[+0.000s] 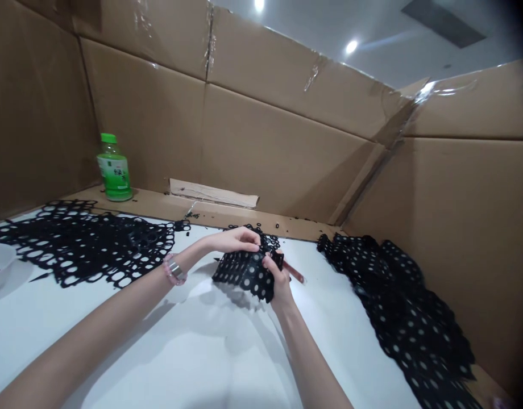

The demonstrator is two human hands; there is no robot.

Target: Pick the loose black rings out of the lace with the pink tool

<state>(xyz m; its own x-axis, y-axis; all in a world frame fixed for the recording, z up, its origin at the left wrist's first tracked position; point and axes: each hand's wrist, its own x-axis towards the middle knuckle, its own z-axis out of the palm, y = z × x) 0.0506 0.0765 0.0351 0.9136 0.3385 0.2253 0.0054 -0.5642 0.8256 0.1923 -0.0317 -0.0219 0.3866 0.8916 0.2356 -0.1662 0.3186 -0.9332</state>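
Observation:
A piece of black sheet with rows of round holes (240, 274) is held up between my two hands, above the white table. My left hand (240, 239) pinches its upper edge with thumb and fingertips. On the right side, my right hand (279, 281) grips the same sheet, thumb on the front and fingers behind it. Small black rings (270, 241) lie just behind the hands. A thin reddish-brown stick-like thing (295, 272) shows beside my right hand; whether the hand touches it I cannot tell.
Black ring-holed netting (112, 241) is spread at the left. More black sheets with round holes (398, 301) are heaped at the right. A green drink bottle (115, 170) stands at the back left, a white bowl (1, 261) at the left edge. Cardboard walls (287, 153) surround the table.

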